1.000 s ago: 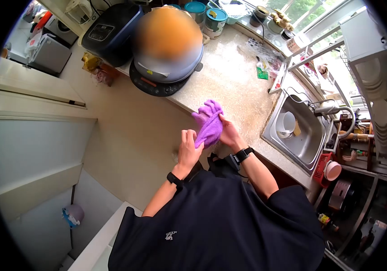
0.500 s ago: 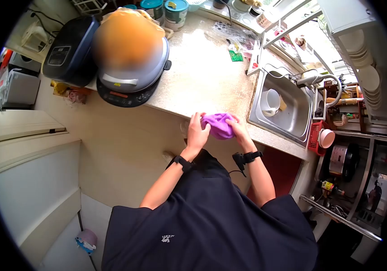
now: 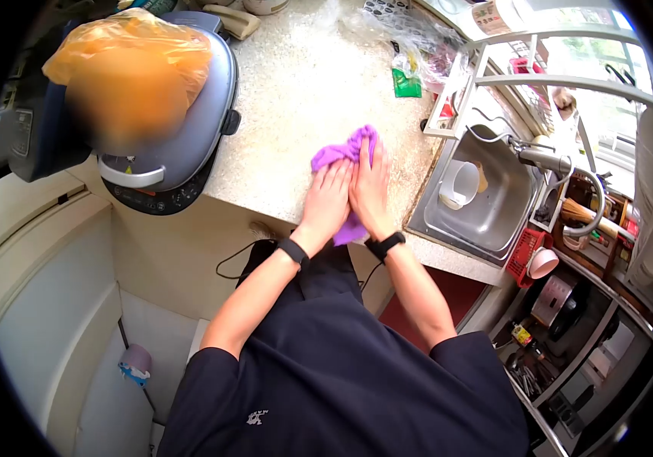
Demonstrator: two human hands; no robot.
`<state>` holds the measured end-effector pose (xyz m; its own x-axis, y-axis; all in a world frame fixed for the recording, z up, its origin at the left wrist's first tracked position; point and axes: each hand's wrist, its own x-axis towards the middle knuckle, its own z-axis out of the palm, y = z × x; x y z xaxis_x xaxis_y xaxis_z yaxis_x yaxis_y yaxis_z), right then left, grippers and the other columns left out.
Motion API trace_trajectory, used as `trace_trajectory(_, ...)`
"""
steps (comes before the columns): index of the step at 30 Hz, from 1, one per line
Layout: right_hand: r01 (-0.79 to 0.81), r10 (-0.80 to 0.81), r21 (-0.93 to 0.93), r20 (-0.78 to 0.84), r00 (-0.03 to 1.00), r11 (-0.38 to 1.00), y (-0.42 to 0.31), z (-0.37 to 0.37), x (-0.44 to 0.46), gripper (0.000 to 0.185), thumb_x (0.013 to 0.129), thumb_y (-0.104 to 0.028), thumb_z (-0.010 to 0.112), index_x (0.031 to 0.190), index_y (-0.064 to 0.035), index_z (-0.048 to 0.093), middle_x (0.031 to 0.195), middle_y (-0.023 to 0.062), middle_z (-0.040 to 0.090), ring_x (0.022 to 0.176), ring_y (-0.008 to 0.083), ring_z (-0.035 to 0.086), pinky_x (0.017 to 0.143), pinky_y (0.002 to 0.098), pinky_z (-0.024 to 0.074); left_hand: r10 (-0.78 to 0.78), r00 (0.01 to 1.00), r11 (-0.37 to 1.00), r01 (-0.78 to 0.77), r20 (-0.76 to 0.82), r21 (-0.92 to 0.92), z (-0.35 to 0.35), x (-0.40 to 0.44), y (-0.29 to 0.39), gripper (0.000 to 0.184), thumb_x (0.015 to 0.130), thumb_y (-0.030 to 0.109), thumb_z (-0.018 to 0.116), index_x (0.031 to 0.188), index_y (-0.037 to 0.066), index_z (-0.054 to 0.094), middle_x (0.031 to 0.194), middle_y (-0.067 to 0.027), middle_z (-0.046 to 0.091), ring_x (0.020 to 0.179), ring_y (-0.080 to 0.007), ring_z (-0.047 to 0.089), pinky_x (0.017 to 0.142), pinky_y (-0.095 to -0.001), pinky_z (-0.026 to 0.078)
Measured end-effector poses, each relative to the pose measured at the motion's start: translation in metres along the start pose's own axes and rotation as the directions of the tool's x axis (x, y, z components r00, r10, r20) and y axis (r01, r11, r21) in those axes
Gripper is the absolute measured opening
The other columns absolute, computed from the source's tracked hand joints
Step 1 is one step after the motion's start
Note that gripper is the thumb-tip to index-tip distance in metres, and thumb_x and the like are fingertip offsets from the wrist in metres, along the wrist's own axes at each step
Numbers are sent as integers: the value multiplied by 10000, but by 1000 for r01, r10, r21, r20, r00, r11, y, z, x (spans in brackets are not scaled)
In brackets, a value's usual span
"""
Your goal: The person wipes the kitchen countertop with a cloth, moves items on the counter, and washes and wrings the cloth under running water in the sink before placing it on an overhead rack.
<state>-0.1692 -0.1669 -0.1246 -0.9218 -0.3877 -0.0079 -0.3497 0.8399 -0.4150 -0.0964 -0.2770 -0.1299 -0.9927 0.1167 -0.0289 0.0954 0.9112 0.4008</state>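
A purple cloth (image 3: 361,142) lies bunched on the speckled countertop (image 3: 280,99), and one end of it trails over the front edge below my wrists. Both hands press on it side by side, nearly touching. My left hand (image 3: 328,202) is flat, fingers stretched forward over the cloth's left part. Beside it, my right hand (image 3: 370,190) also lies flat with straight fingers on the cloth. Neither hand is wrapped around it. Part of the cloth is hidden under the palms.
Left of my hands stands a grey electric cooker (image 3: 216,99) with an orange plastic bag (image 3: 136,46) on top. A sink (image 3: 494,206) at the right holds a white container (image 3: 458,181). A green packet (image 3: 406,84) and clear plastic wrapping (image 3: 418,38) lie towards the back.
Both hands moved forward from the counter's edge onto its top. The cloth, earlier bunched up and held between the fingers, is now pressed onto the surface under flattened hands.
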Motion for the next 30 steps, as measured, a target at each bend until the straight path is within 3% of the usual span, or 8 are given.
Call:
trace_trajectory(2, -26, 33, -174, 42, 999, 984, -1, -3, 52, 643, 997, -177, 523, 1598, -82, 316, 1509, 306, 369, 1311, 462, 421, 1120, 570, 311, -74, 997, 997, 74, -35, -7, -9, 45, -14, 604, 919, 187, 538, 1483, -18, 471, 1547, -127, 480, 1460, -251, 394, 1243, -478, 227)
trace_trajectory(5, 53, -54, -197, -3, 999, 979, 2, 1, 128, 628, 975, -180, 528, 1583, -146, 372, 1307, 273, 492, 1167, 423, 476, 992, 547, 361, -125, 983, 992, 124, -133, -17, -10, 107, -45, 596, 924, 180, 549, 1488, 8, 470, 1534, -120, 488, 1468, -244, 378, 1236, -516, 215)
trace_trajectory(10, 81, -66, -214, 73, 995, 974, -1, 0, 244, 599, 944, -187, 560, 1527, -122, 442, 1116, 231, 621, 1058, 401, 594, 931, 555, 395, -198, 968, 974, 175, -155, -146, -35, 195, -89, 643, 911, 203, 622, 1498, 6, 449, 1556, -141, 462, 1478, -289, 370, 1234, -517, 228)
trace_trajectory(14, 73, -55, -90, 184, 981, 993, -8, -12, 259, 496, 943, -179, 555, 1413, -27, 507, 865, 262, 700, 781, 456, 682, 718, 570, 521, -238, 958, 963, 212, -160, -165, -39, 201, -92, 637, 905, 199, 639, 1483, -5, 466, 1549, -140, 469, 1470, -299, 377, 1223, -524, 250)
trace_trajectory(15, 73, -61, -55, 196, 979, 996, -8, -13, 246, 452, 941, -177, 558, 1355, 1, 529, 784, 266, 693, 708, 466, 678, 646, 574, 533, -227, 967, 974, 222, -117, -50, -39, 191, -86, 631, 904, 207, 648, 1474, -7, 479, 1540, -139, 476, 1470, -298, 377, 1220, -526, 255)
trace_trajectory(18, 8, 32, -116, 334, 942, 993, -13, -20, 215, 636, 904, -201, 548, 1512, -49, 441, 809, 279, 693, 727, 478, 669, 681, 561, 535, -271, 959, 952, 254, -85, -171, -39, 154, -66, 616, 909, 235, 668, 1449, -14, 506, 1533, -142, 478, 1462, -290, 384, 1229, -517, 234)
trace_trajectory(24, 111, -56, -132, 363, 930, 985, -15, -11, 294, 754, 893, -204, 540, 1590, -64, 291, 860, 286, 704, 739, 480, 671, 699, 560, 539, -272, 960, 957, 264, -62, -123, -44, 197, -83, 615, 901, 235, 695, 1444, 8, 514, 1509, -142, 490, 1465, -286, 376, 1212, -563, 248)
trace_trajectory(30, 90, -36, -122, 384, 923, 988, -34, -22, 296, 699, 887, -236, 538, 1540, -30, 398, 818, 298, 697, 741, 485, 682, 712, 579, 546, -317, 940, 948, 315, -125, -39, -37, 213, -84, 509, 909, 255, 661, 1364, 31, 607, 1467, -117, 549, 1448, -254, 397, 1219, -563, 220)
